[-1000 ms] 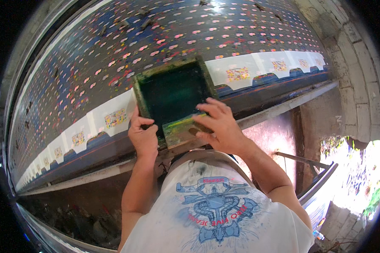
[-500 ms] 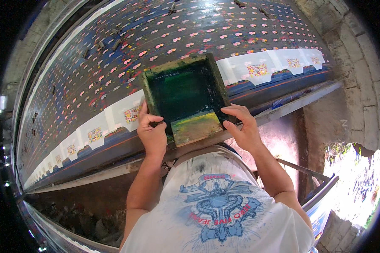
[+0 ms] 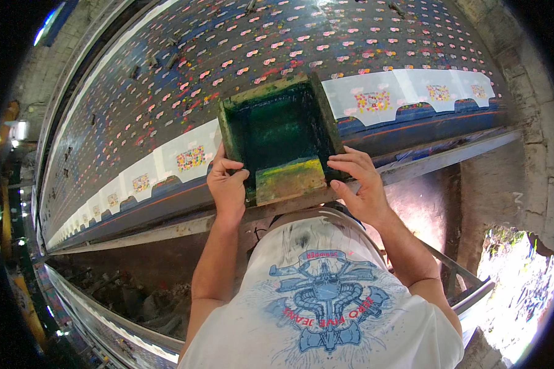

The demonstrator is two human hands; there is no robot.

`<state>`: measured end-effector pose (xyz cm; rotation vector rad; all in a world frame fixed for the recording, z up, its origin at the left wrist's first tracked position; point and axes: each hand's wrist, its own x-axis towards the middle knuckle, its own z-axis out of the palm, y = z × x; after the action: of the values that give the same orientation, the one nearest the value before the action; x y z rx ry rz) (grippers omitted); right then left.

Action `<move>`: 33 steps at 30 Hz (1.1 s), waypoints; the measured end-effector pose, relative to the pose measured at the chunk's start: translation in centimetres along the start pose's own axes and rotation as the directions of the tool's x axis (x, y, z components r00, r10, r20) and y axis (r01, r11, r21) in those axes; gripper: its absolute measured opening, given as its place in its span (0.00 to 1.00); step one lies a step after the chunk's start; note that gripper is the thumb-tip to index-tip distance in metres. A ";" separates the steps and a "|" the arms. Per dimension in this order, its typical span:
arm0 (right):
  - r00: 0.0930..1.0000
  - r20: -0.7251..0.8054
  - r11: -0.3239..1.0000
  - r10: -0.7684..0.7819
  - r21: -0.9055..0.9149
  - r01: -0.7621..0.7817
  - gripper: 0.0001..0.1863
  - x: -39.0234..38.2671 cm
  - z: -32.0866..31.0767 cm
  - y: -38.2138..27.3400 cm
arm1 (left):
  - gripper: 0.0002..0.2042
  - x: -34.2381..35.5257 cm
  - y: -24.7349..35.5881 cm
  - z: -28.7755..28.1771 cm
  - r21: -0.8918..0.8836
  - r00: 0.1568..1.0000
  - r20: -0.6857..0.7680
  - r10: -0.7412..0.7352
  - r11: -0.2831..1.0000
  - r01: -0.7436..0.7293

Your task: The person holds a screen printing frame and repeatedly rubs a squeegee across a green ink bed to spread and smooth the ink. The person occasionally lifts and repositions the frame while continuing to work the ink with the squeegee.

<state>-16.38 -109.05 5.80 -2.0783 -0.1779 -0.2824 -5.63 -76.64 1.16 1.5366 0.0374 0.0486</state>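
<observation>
Both my hands are on a screen printing frame (image 3: 280,130), a square frame with dark green, wet-looking mesh. A yellow-green smeared board (image 3: 289,181) spans its near end. My left hand (image 3: 228,186) grips the left near corner, thumb bent on the rim and fingers along the outer side. At the right near corner, my right hand (image 3: 363,184) holds the edge, with thumb and fingers spread along it. Under and beside the frame, white cut pieces (image 3: 373,101) with colourful dotted prints form a row along the table's near edge. What lies beneath the frame is hidden.
The long dark printing table (image 3: 184,104) carries many small pink printed marks and a few small blocks (image 3: 135,72). A rail (image 3: 449,150) runs along its near side. Stone blocks (image 3: 526,117) stand at the right, with a bright opening (image 3: 517,289) below.
The view has shifted slightly, so the table and frame sit a little differently in the picture. Both hands keep their hold on the frame, which stays at the same place along the row.
</observation>
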 end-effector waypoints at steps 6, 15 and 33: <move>0.995 -0.023 0.974 -0.098 -0.205 0.091 0.22 0.2 0.7 -1.7 | 0.11 0.0 -0.2 0.0 0.006 0.999 0.003 -0.050 0.999 0.050; 0.896 0.296 0.829 -0.330 -0.364 0.425 0.25 3.0 3.6 -4.5 | 0.10 0.1 0.0 0.1 -0.016 0.994 0.009 -0.109 0.994 0.109; 0.874 0.460 0.808 -0.157 -0.450 0.382 0.19 21.7 4.4 -1.6 | 0.18 -0.2 -1.1 0.2 -0.272 0.995 -0.055 -0.084 0.960 0.066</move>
<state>4.63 -104.22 10.96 -2.6527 -0.7357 -0.0676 -5.79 -76.91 0.06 1.2591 0.1365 0.0418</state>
